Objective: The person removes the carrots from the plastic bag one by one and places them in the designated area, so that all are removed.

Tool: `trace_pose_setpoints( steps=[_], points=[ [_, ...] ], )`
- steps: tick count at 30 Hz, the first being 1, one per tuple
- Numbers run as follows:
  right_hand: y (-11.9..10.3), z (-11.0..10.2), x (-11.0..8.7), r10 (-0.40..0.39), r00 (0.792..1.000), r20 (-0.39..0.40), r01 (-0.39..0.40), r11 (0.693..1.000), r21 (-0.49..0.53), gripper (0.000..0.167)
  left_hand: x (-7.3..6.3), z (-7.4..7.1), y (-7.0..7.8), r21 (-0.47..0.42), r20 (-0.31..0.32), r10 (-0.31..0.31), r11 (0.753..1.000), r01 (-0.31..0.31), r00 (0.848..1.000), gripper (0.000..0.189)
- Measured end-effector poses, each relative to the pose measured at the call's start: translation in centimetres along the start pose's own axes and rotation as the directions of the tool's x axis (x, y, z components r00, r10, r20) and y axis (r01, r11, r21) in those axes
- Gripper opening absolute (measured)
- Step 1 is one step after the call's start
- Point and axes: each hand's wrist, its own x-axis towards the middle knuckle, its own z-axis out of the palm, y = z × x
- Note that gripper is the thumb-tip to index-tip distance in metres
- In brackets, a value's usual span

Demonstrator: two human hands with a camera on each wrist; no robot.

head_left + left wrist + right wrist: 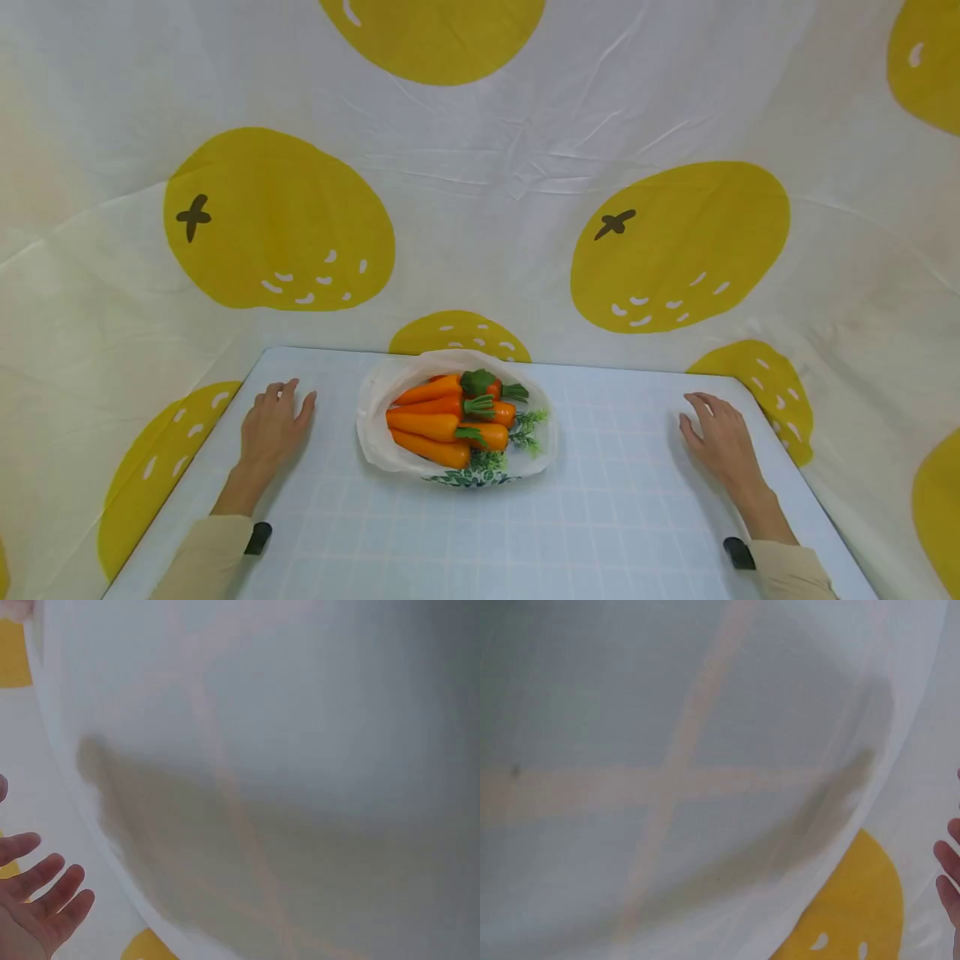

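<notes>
Left grip (270, 427) and right grip (722, 437), empty, loosely spread, flank carrots (427, 426).

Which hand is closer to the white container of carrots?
Left. The left hand is to the left of the white container, across a short gap; the right hand is off to its right, across a clearly wider gap. Neither touches it.
</notes>
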Motion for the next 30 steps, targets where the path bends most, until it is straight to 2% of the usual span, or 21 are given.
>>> trace_pose_setpoints(
  steps=[9, 16, 24, 30],
  points=[
    [-1.1, 0.2, 0.4, 0.000, 1.000, -0.010, 0.001, 1.000, 0.023, 0.034, -0.3, -0.4, 1.2, -0.142, 0.026, -0.090, 0.986, 0.092, 0.996, 0.052],
    [-2.3, 0.2, 0.9, 0.014, 1.000, -0.012, -0.014, 0.999, 0.050, 0.033, -0.6, -0.5, 2.0, -0.208, 0.062, -0.121, 0.969, 0.131, 0.991, 0.053],
    [-3.8, 0.0, 1.3, 0.032, 0.999, -0.016, -0.031, 0.995, 0.098, 0.033, -1.1, -0.6, 3.3, -0.299, 0.060, -0.167, 0.938, 0.177, 0.984, 0.053],
    [-4.6, 0.2, 1.6, 0.029, 0.999, -0.027, -0.025, 0.991, 0.130, 0.034, -1.7, -1.0, 4.5, -0.373, 0.043, -0.183, 0.909, 0.186, 0.982, 0.050]
  ],
)
